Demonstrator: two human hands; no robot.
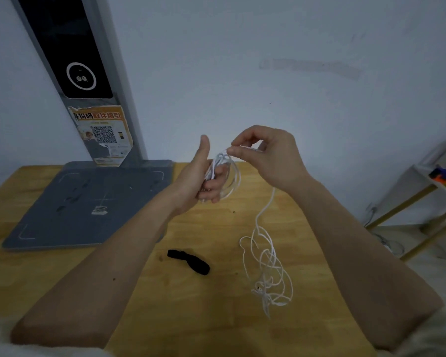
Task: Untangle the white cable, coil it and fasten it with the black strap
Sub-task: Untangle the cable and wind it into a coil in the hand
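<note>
Winding white cable (265, 258) round the left hand (204, 176), which grips the loops as a form; right hand (265, 155) pinches the strand, feeding slack.

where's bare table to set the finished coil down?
Bare wood shows on the wooden table between the forearms, near of the black strap, and between the strap and the loose white cable. Crowded: far left under the grey scanner base, right side under the tangle.

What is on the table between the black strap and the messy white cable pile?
Nothing: the head view shows bare wooden table between black strap and white cable.
</note>
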